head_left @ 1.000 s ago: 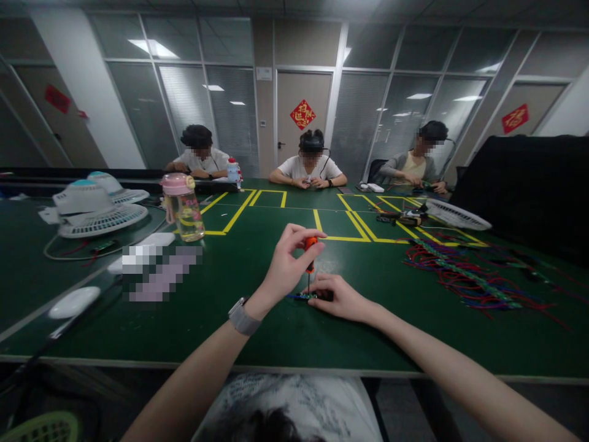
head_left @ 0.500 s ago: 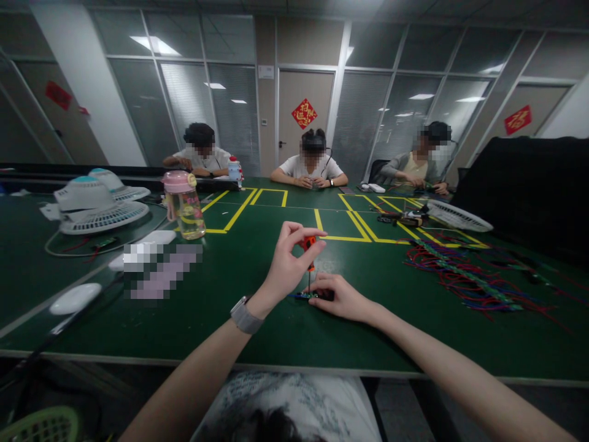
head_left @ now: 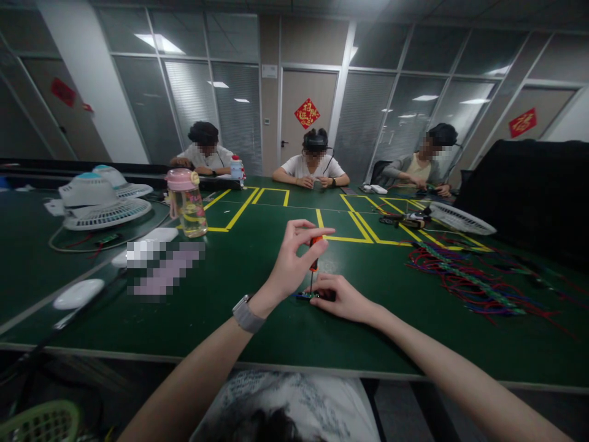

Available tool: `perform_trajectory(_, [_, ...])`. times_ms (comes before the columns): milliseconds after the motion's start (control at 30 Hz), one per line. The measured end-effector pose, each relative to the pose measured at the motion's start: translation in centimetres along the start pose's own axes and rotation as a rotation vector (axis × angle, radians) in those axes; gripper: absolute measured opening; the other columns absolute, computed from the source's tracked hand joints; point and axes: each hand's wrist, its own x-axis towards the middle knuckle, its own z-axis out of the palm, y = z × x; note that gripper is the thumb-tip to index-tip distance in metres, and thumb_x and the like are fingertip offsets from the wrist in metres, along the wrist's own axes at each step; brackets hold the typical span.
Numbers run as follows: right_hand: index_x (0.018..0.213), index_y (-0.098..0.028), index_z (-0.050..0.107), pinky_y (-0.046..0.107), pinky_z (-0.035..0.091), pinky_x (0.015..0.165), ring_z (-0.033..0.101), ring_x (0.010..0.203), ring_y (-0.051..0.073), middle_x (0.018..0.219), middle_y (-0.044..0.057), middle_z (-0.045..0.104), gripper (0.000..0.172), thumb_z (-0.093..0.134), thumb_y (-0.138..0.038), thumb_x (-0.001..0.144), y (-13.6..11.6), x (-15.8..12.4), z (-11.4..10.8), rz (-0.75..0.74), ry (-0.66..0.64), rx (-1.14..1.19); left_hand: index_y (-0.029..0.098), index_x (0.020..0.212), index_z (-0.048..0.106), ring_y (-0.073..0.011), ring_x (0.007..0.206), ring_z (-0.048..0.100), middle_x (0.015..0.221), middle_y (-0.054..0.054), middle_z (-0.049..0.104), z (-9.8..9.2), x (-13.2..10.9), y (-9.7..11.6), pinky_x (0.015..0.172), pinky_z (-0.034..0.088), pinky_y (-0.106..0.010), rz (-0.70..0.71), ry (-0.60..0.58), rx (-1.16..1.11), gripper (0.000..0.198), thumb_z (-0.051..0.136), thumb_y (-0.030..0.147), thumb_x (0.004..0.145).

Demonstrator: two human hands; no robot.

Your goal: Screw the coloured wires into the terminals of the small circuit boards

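Note:
My left hand [head_left: 294, 255] is closed around the handle of an orange and black screwdriver [head_left: 315, 265], which stands upright with its shaft pointing down. Its tip meets a small circuit board [head_left: 304, 296] lying on the green table [head_left: 257, 344]. My right hand [head_left: 338, 296] rests on the table and pinches the right side of that board with thumb and fingers. Part of the board is hidden under the right fingers. A blue wire or edge shows at the board's left end.
To the left stand a pink-lidded bottle [head_left: 188, 205], white fans [head_left: 105, 205] and a white power strip [head_left: 151, 244]. Wired circuit boards [head_left: 469, 279] lie in a row at right, near a black screen [head_left: 543, 202]. Several co-workers [head_left: 313, 166] sit across the table.
The view has shifted slightly. My left fingers have turned a little on the screwdriver handle; the right hand still holds the board in place.

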Motion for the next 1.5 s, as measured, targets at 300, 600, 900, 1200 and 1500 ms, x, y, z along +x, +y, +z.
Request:
perform_trajectory(300, [0.099, -0.017, 0.072, 0.024, 0.043, 0.058, 0.05, 0.061, 0.011, 0.076, 0.001, 0.057, 0.02, 0.065, -0.028, 0.084, 0.16, 0.04, 0.02, 0.003, 0.0, 0.021, 0.019, 0.106, 0.07, -0.0168, 0.087, 0.065, 0.099, -0.006, 0.067, 0.22, -0.02, 0.25, 0.078, 0.053, -0.03, -0.083, -0.064, -0.169, 0.023, 0.063, 0.028, 0.085])
perform_trajectory(600, [0.1, -0.017, 0.072, 0.024, 0.042, 0.059, 0.05, 0.063, 0.011, 0.079, 0.002, 0.057, 0.021, 0.064, -0.027, 0.084, 0.29, 0.1, 0.07, -0.012, -0.002, 0.01, 0.02, 0.104, 0.07, -0.0187, 0.104, 0.061, 0.114, -0.008, 0.064, 0.22, -0.12, 0.45, 0.09, 0.049, -0.033, 0.022, -0.032, -0.137, 0.025, 0.046, 0.022, 0.094])
perform_trajectory(900, [0.101, -0.017, 0.072, 0.023, 0.04, 0.057, 0.048, 0.061, 0.01, 0.08, 0.002, 0.058, 0.021, 0.064, -0.027, 0.084, 0.13, 0.01, -0.03, 0.005, -0.012, 0.015, 0.02, 0.092, 0.073, -0.0156, 0.093, 0.059, 0.097, -0.005, 0.061, 0.17, -0.19, -0.08, 0.081, 0.049, -0.027, 0.073, 0.053, -0.044, 0.015, 0.06, 0.025, 0.087])
perform_trajectory(1200, [0.1, -0.016, 0.072, 0.024, 0.042, 0.06, 0.05, 0.063, 0.012, 0.077, 0.002, 0.056, 0.02, 0.065, -0.025, 0.083, 0.07, 0.12, 0.03, -0.005, 0.0, 0.019, 0.019, 0.114, 0.067, -0.0174, 0.093, 0.066, 0.107, -0.008, 0.068, 0.32, -0.07, -0.12, 0.084, 0.052, -0.031, -0.022, -0.024, -0.17, 0.027, 0.057, 0.024, 0.089])
perform_trajectory(1500, [0.101, -0.016, 0.072, 0.023, 0.041, 0.058, 0.048, 0.061, 0.01, 0.078, 0.002, 0.056, 0.021, 0.065, -0.026, 0.084, -0.05, 0.15, -0.08, -0.007, -0.006, 0.018, 0.023, 0.111, 0.069, -0.0179, 0.111, 0.058, 0.118, -0.007, 0.06, 0.29, -0.21, -0.11, 0.094, 0.047, -0.032, 0.072, -0.003, -0.046, 0.027, 0.048, 0.024, 0.094])
